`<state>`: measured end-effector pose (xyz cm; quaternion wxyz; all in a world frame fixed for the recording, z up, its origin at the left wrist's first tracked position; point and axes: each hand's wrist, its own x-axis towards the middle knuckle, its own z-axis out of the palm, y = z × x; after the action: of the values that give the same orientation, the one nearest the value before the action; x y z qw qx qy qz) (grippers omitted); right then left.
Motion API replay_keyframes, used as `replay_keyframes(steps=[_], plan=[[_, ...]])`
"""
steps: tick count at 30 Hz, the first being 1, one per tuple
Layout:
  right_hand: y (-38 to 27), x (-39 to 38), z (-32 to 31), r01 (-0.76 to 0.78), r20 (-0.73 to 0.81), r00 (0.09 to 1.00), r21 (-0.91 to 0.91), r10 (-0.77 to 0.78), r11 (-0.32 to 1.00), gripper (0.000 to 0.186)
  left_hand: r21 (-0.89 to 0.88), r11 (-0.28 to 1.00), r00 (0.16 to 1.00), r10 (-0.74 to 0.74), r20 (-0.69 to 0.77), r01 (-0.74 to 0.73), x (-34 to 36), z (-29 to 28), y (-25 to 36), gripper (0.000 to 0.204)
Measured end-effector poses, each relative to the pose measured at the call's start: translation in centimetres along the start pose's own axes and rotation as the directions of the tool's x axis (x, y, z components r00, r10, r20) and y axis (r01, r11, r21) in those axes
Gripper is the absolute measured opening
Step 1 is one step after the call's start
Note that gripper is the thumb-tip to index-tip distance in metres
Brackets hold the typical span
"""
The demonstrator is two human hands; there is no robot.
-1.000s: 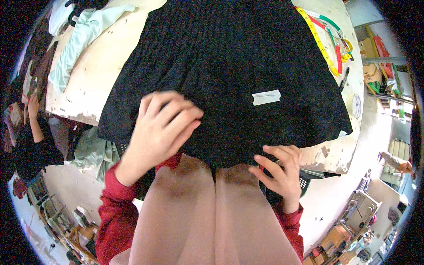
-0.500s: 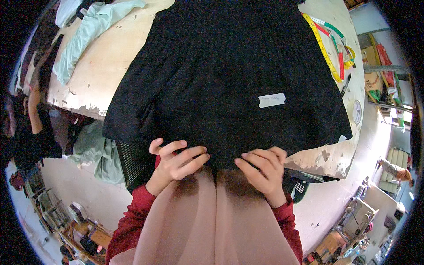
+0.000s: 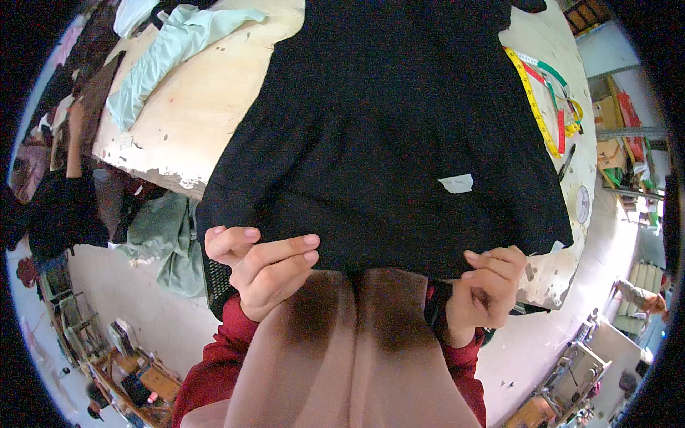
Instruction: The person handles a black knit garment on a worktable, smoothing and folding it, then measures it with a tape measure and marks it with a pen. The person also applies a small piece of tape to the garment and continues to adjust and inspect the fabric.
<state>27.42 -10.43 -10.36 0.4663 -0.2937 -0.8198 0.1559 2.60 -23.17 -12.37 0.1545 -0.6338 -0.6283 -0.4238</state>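
Note:
A black pleated garment (image 3: 385,135) lies spread over a worn pale table (image 3: 207,100), its hem hanging off the near edge toward me. A small white label (image 3: 457,184) is stuck on its right side. My left hand (image 3: 260,267) pinches the hem at the lower left, fingers curled around the fabric edge. My right hand (image 3: 489,285) grips the hem at the lower right, fingers closed. Both hands are spread apart along the hem, just above my pale trousers.
A mint-green cloth (image 3: 168,53) lies on the table's far left. A yellow measuring tape (image 3: 531,100) and coloured rulers sit at the right edge. More green fabric (image 3: 168,239) hangs below the table. Another person (image 3: 57,207) sits at left. Shelves and workshop clutter stand at the right.
My left hand slid off the top of the garment down to the hem. Both hands then moved apart along the hem, and the garment shifted closer to me.

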Motion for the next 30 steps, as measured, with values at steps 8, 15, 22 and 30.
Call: replay_keyframes(steps=[8, 15, 22, 30], plan=[[-0.6, 1.1, 1.0, -0.232, -0.172, 0.953, 0.109, 0.249, 0.967, 0.028, -0.022, 0.998, 0.993, -0.066, -0.093, 0.064, 0.7, 0.1, -0.6, 0.027], [-0.5, 0.8, 1.3, -0.239, -0.218, 0.94, 0.133, 0.264, 0.962, 0.027, -0.016, 0.999, 0.991, -0.046, -0.123, 0.044, 0.7, 0.2, -0.7, 0.026], [-0.6, 0.8, 1.0, -0.217, -0.214, 0.949, 0.095, 0.233, 0.971, 0.03, 0.01, 0.998, 0.997, -0.056, -0.053, 0.056, 0.7, -0.5, -0.2, 0.023], [-0.6, 0.6, 0.6, -0.221, -0.236, 0.94, 0.122, 0.245, 0.968, 0.031, 0.017, 0.997, 0.997, -0.068, -0.035, 0.069, 0.8, -0.6, 0.3, 0.022]])
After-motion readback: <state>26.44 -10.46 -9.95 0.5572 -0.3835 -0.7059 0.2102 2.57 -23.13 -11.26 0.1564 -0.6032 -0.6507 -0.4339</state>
